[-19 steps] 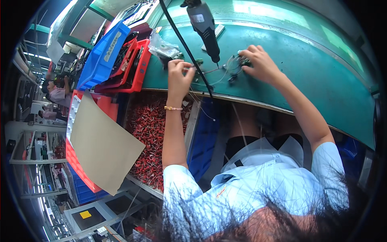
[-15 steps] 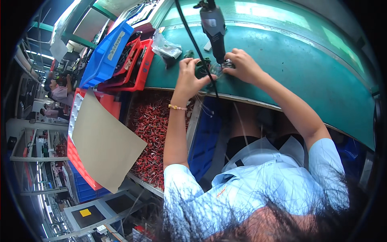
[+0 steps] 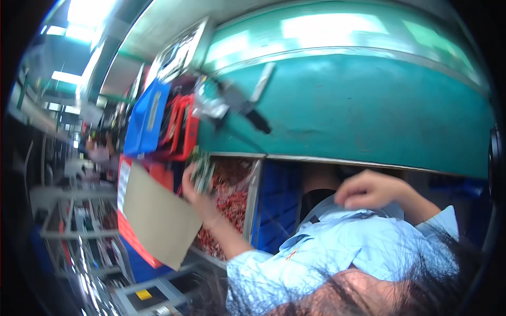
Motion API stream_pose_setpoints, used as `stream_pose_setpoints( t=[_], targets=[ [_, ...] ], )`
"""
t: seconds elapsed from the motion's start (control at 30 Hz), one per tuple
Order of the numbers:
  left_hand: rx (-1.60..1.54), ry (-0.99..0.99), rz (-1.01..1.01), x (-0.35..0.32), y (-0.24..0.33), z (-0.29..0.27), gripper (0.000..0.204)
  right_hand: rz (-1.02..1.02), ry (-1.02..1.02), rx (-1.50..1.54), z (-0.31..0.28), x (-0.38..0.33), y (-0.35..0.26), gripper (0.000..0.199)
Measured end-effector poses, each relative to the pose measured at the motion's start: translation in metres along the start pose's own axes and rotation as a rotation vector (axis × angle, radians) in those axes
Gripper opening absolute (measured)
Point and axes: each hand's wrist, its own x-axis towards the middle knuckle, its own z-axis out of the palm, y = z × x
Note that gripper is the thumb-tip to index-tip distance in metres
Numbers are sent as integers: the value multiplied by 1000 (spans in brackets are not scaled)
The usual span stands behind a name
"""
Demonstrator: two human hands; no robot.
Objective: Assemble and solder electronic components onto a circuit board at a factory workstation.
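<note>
My left hand (image 3: 191,185) is closed around a green circuit board (image 3: 203,171), which is blurred by motion. It is held over the near-left side, between a sheet of brown card (image 3: 158,216) and a tray of small red parts (image 3: 232,203). Loosely curled, my right hand (image 3: 369,190) is above my lap, just short of the bench edge. Whatever its fingers may hold is hidden. Tilted above the left part of the bench is a dark power screwdriver (image 3: 246,109), away from both hands.
Beyond my hands stretches the green bench top (image 3: 358,110), with a pale metal strip (image 3: 263,81) on it. A blue bin (image 3: 146,120) and red trays (image 3: 184,126) crowd its left end beside a clear plastic bag (image 3: 210,100). Blue crates (image 3: 279,200) stand under the bench edge.
Both hands have come away from under the screwdriver. My left hand moved left and nearer with the circuit board; my right drew back toward my lap. The screwdriver, upright before, now leans farther left.
</note>
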Motion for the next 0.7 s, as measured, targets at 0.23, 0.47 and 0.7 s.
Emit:
stream_pose_setpoints(
  t=[0.23,0.47,0.7],
  targets=[
    [31,-240,-218,-46,11,29,28,894,701,-471,57,-139,313,34],
    [183,-536,-509,-62,28,136,27,1218,735,-86,138,-182,324,39],
    [177,-1044,-584,-50,73,209,27,1159,809,-34,118,-147,262,44]
  ],
)
